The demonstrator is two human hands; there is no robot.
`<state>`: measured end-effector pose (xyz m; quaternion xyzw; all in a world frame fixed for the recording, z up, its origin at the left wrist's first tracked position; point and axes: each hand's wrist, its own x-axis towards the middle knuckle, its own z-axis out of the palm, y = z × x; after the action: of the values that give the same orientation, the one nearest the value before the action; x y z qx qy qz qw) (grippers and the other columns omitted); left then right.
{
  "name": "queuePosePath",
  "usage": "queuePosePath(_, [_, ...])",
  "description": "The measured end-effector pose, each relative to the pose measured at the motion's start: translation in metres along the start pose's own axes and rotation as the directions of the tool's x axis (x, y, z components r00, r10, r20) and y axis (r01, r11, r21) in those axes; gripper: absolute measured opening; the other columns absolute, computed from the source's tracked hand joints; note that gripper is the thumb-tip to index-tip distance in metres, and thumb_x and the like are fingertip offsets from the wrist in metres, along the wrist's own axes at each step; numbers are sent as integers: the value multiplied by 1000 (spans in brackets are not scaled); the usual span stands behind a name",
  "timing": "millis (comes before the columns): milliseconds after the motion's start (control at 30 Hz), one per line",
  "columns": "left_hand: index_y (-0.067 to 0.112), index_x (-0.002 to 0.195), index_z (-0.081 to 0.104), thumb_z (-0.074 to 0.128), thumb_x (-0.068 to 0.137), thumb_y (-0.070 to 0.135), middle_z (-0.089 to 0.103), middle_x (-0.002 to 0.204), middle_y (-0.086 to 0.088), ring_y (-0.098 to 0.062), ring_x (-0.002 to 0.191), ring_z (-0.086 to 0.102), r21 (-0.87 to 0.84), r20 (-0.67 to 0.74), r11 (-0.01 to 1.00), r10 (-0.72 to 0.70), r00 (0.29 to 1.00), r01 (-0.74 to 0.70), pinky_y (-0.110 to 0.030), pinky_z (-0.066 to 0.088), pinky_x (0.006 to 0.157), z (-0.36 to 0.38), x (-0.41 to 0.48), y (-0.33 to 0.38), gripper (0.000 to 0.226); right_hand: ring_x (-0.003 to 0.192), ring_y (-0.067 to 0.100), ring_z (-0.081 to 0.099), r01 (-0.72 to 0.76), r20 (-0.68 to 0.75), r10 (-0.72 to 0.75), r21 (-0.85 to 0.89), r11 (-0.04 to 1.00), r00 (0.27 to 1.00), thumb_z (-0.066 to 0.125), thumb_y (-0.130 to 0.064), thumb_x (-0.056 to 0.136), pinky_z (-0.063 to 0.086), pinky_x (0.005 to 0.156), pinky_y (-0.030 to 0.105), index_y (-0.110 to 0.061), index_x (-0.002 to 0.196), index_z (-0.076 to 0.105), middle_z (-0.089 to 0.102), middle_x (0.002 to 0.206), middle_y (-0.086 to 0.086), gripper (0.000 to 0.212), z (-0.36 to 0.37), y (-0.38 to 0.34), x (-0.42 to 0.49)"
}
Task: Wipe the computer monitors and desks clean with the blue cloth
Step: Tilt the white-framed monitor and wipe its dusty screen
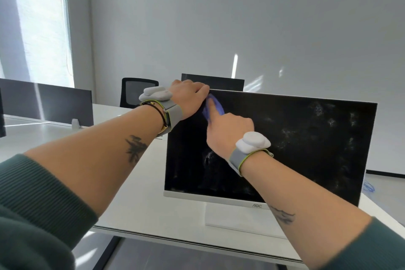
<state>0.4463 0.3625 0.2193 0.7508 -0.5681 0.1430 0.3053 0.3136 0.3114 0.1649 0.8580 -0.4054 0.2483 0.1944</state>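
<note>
Up close, the left hand (188,96) has its fingers curled over the top corner of the monitor (295,149), gripping the thin edge. Just beside it, a little lower, the right hand (228,127) pins the blue cloth (213,105) flat to the glass: the forefinger lies straight along it, the other fingers fold in, and the cloth's lower part is tucked beneath them. The cloth is soft and bunched into a small oval wad at the screen's upper corner, between the two hands.

The screen is glossy black, mottled with pale, powdery smudges to the right of the right hand and below it. Its lower bezel is white plastic, and it stands on a flat rectangular white base on the smooth white desk (153,193).

Two monitors, I count: this one and a second monitor (219,82) behind the left hand, showing only a dark top. One office chair (138,90) with a black mesh back sits left of that hand. Two wrist devices, one on each arm: rounded white pods on grey woven bands (253,141). Two ribbed green sleeves are pushed up the forearms.
</note>
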Motion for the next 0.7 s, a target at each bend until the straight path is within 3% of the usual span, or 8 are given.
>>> queuePosePath(100, [22, 126, 58, 21, 107, 37, 57, 124, -11, -34, 123, 42, 26, 27, 1000, 15, 1000, -16, -37, 32, 95, -5, -4, -7, 44, 50, 20, 35, 97, 67, -94, -43, 994, 993, 38, -33, 99, 33, 60, 35, -41, 153, -18, 46, 76, 3, 78, 1, 2, -6])
queuePosePath(233, [31, 143, 51, 34, 105, 30, 52, 141, -2, -28, 135, 34, -6, -52, 999, 40, 998, -41, -31, 26, 106, 6, -6, -4, 41, 52, 21, 42, -90, -3, 90, 17, 996, 996, 35, -35, 100, 35, 60, 34, -41, 153, -17, 48, 71, 2, 75, -12, 15, 5])
queuePosePath(333, [31, 146, 45, 45, 97, 15, 50, 142, 1, -27, 136, 32, 13, -65, 998, 62, 996, -61, -30, 25, 110, 13, -6, -11, 51, 56, 22, 44, 92, 31, -90, -35, 995, 995, 39, -35, 99, 31, 57, 32, -41, 154, -13, 52, 86, -3, 76, -2, 1, -3])
queuePosePath(400, [31, 147, 43, 46, 94, 10, 49, 141, 2, -26, 136, 31, 29, -67, 997, 68, 995, -66, -32, 26, 111, 12, -8, -18, 57, 55, 21, 44, 205, 117, -194, -88, 975, 974, 39, -35, 99, 27, 52, 30, -46, 152, -14, 54, 82, -1, 76, 5, 1, -12])
queuePosePath(500, [32, 149, 41, 47, 94, 9, 48, 143, 3, -26, 138, 29, 36, -86, 995, 94, 992, -92, -32, 25, 112, 13, -9, -18, 60, 60, 27, 50, 64, 14, -63, -56, 996, 998, 37, -34, 98, 32, 59, 34, -52, 151, -9, 49, 76, 1, 72, -5, 15, -5])
queuePosePath(567, [33, 149, 39, 47, 96, 10, 47, 144, 4, -26, 139, 29, 42, -83, 994, 99, 992, -96, -34, 26, 112, 14, -8, -16, 58, 56, 22, 44, -12, 39, 13, -19, 1000, 999, 37, -34, 100, 33, 61, 34, -47, 153, -11, 44, 71, 2, 74, -9, 14, 0])
queuePosePath(700, [35, 150, 38, 48, 97, 12, 46, 147, 5, -26, 139, 29, 51, -57, 996, 78, 995, -75, -38, 28, 115, 11, -5, -25, 59, 54, 22, 42, 149, 110, -141, -66, 987, 984, 41, -32, 96, 33, 56, 32, -49, 151, -12, 49, 74, 2, 78, 1, 6, -10])
